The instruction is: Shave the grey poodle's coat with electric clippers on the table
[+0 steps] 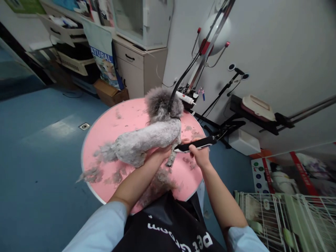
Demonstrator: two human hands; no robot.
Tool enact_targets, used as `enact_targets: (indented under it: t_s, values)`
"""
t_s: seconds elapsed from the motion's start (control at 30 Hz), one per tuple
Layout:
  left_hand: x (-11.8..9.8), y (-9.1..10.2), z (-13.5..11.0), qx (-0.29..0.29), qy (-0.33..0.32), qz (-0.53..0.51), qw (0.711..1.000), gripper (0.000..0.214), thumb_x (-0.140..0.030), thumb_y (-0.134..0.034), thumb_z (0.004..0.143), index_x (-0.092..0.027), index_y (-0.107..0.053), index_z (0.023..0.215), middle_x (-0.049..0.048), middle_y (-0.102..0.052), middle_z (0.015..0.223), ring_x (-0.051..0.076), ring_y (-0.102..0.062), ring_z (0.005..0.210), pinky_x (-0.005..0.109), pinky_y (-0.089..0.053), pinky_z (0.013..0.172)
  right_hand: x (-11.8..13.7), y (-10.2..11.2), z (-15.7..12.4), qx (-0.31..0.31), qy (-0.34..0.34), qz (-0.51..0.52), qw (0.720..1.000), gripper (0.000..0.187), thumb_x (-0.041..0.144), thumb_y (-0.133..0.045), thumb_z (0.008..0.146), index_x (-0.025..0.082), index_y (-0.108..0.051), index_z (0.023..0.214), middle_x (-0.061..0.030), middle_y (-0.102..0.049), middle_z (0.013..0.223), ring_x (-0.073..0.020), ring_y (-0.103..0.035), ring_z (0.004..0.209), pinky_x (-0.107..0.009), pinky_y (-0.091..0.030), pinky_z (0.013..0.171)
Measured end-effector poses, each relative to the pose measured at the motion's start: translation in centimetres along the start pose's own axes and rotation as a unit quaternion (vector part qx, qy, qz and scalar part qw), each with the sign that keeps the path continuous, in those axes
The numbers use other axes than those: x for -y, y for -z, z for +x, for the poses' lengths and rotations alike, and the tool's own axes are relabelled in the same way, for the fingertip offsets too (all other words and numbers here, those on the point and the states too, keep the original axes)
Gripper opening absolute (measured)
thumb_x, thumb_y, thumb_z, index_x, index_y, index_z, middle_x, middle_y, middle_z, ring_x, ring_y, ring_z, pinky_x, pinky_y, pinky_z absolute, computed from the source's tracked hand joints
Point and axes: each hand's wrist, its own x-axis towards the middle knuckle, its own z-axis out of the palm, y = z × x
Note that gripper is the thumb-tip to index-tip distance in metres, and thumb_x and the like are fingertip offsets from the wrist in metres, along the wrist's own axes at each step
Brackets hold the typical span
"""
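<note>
Centrally, a grey dog (151, 135) is positioned left of the right grip (200, 153), wrapped round black clippers (202, 142); the left grip (165, 152), beside the foreleg (172, 156), shows indeterminable closure.

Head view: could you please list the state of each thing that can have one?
Dog: body fur short, head fluffy
Clipper: gripped, its tip at a foreleg
Right hand: closed on the clipper
Left hand: at the foreleg, grip partly hidden
Pink table: strewn with loose fur
Far-left drawer: pulled open
Cabinet drawer: shut
</note>
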Motion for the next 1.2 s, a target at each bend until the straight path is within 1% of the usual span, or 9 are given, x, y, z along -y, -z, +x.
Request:
enact_targets:
  t_s: [0.13,0.23,0.3,0.37,0.57,0.73,0.9,1.03,1.2]
  values:
    - [-0.4,0.1,-0.5,0.070,0.056,-0.020,0.996,0.033,-0.042,-0.057,0.087,-0.011,-0.062,0.097,0.0133,-0.071,0.096,0.028,-0.064,0.107,0.042,-0.050,0.092,-0.4,-0.3,-1.7,0.074,-0.038,-0.027,0.996,0.026,0.032,-0.071,0.065,0.023,-0.052,0.081,0.0031,-0.067,0.068,-0.0096,-0.049,0.038,-0.023,-0.041,0.034]
    - [0.7,0.3,-1.3,0.013,0.043,0.002,0.999,0.039,-0.051,-0.053,0.089,-0.016,-0.057,0.076,0.0041,-0.062,0.063,0.016,-0.063,0.065,0.028,-0.051,0.064,0.0,0.4,-2.3,0.019,-0.033,0.032,0.999,0.024,0.038,-0.067,0.071,0.023,-0.054,0.083,0.0031,-0.066,0.063,-0.0084,-0.045,0.036,-0.022,-0.038,0.034]
    - [2.1,0.2,-2.0,-0.031,0.026,0.028,0.999,0.049,-0.063,-0.051,0.086,-0.019,-0.049,0.064,-0.0036,-0.045,0.043,0.010,-0.043,0.039,0.023,-0.038,0.044,0.9,1.0,-2.1,-0.005,-0.022,0.063,0.998,0.025,0.039,-0.065,0.073,0.022,-0.056,0.090,-0.0005,-0.071,0.073,-0.0084,-0.049,0.039,-0.024,-0.043,0.039]
    - [3.5,0.1,-2.7,-0.050,-0.004,0.056,0.997,0.054,-0.072,-0.051,0.080,-0.021,-0.044,0.063,-0.0082,-0.033,0.037,0.007,-0.028,0.031,0.021,-0.025,0.037,2.2,1.1,-1.6,-0.011,-0.001,0.042,0.999,0.030,0.036,-0.068,0.072,0.021,-0.059,0.097,-0.0039,-0.074,0.085,-0.0098,-0.054,0.045,-0.026,-0.049,0.045]
    - [7.0,-0.9,-3.4,-0.173,-0.131,0.141,0.966,0.060,-0.080,-0.054,0.069,-0.022,-0.039,0.065,-0.0082,-0.036,0.043,0.007,-0.029,0.037,0.022,-0.023,0.040,5.0,-1.4,-0.7,-0.008,0.120,-0.167,0.979,0.028,0.037,-0.074,0.071,0.021,-0.066,0.091,-0.0046,-0.074,0.082,-0.0218,-0.070,0.073,-0.034,-0.056,0.064]
    - [8.0,-1.2,-3.0,-0.247,-0.201,0.178,0.931,0.040,-0.053,-0.066,0.077,-0.018,-0.050,0.065,-0.0005,-0.053,0.059,0.013,-0.049,0.058,0.024,-0.035,0.053,6.2,-3.1,-0.8,0.111,0.196,-0.412,0.883,0.018,0.032,-0.070,0.074,0.021,-0.066,0.088,-0.0039,-0.071,0.078,-0.0226,-0.067,0.071,-0.033,-0.051,0.066]
    - [8.8,-1.7,-2.8,-0.293,-0.232,0.203,0.905,0.025,-0.038,-0.060,0.082,-0.018,-0.052,0.068,-0.0003,-0.053,0.061,0.014,-0.048,0.060,0.026,-0.035,0.056,7.7,-4.1,0.3,0.116,0.207,-0.485,0.841,0.019,0.037,-0.067,0.077,0.020,-0.059,0.081,-0.0052,-0.066,0.075,-0.0213,-0.061,0.069,-0.030,-0.044,0.062]
    - [9.4,-2.1,-2.8,-0.301,-0.241,0.213,0.898,0.016,-0.032,-0.058,0.083,-0.019,-0.054,0.075,-0.0006,-0.054,0.063,0.014,-0.047,0.059,0.026,-0.035,0.056,7.8,-5.0,0.7,0.201,0.176,-0.516,0.814,0.018,0.035,-0.066,0.075,0.022,-0.054,0.077,-0.0003,-0.059,0.067,-0.0185,-0.055,0.061,-0.028,-0.036,0.055]
    - [9.3,-2.6,-3.3,-0.300,-0.189,0.190,0.915,0.023,-0.037,-0.058,0.084,-0.021,-0.050,0.071,-0.0001,-0.053,0.064,0.015,-0.049,0.061,0.027,-0.035,0.058,7.2,-5.3,0.4,0.110,0.215,-0.505,0.828,0.019,0.034,-0.067,0.076,0.022,-0.053,0.079,-0.0037,-0.061,0.071,-0.0213,-0.058,0.065,-0.030,-0.038,0.057]
